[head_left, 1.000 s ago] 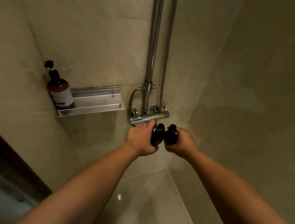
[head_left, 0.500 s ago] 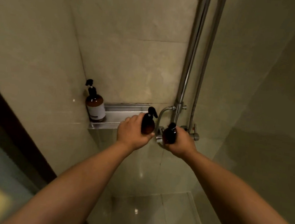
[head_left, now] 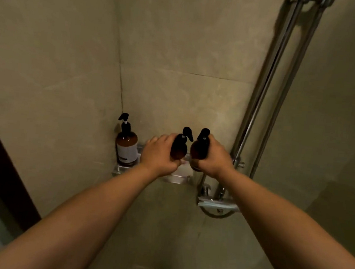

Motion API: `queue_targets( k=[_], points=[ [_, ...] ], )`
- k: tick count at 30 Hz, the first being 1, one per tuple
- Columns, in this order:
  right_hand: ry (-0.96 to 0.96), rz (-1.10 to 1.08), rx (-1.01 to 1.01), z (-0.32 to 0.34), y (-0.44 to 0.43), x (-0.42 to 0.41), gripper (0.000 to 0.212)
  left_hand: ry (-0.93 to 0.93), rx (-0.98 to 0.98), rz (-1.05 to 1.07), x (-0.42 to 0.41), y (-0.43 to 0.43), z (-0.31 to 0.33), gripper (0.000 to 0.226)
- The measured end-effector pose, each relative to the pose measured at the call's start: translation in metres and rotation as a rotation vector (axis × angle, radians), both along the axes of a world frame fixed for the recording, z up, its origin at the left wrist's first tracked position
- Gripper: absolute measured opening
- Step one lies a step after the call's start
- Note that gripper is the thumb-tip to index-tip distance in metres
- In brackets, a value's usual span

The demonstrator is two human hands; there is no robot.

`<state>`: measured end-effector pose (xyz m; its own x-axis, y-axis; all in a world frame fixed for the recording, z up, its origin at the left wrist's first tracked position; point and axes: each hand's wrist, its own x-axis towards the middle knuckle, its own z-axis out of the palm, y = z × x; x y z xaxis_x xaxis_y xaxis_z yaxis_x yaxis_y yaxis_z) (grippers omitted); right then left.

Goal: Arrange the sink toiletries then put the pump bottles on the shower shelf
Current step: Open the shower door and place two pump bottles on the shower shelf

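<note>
My left hand [head_left: 158, 155] grips a dark amber pump bottle [head_left: 179, 146] and my right hand [head_left: 214, 159] grips a second one [head_left: 198, 150]. Both bottles are upright, side by side, over the metal shower shelf [head_left: 175, 178] on the tiled wall. Whether their bases touch the shelf is hidden by my hands. A third amber pump bottle with a white label [head_left: 126, 145] stands at the shelf's left end, in the corner, just left of my left hand.
The shower mixer valve [head_left: 217, 203] sits below and right of the shelf, with two chrome riser pipes [head_left: 269, 82] running up the wall. A dark door frame [head_left: 3, 172] is at the left. Tiled walls close in on both sides.
Both hands have carried their bottles left and up from the mixer valve to the shelf. The view has swung left, so the shelf now sits in the centre.
</note>
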<state>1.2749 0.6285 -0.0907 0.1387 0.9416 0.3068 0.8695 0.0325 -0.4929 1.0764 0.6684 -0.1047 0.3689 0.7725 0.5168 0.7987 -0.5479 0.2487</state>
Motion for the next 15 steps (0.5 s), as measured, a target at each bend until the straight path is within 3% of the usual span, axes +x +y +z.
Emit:
queue_targets(
  k=[4,15],
  points=[
    [-0.057,0.119,0.023,0.003,0.027,0.013,0.087,-0.075,-0.028,0.094,-0.012,0.017,-0.005,0.077],
    [0.052,0.275,0.035,0.004,0.054,0.02,0.078,-0.211,-0.217,0.227,-0.012,0.031,0.005,0.079]
  ],
)
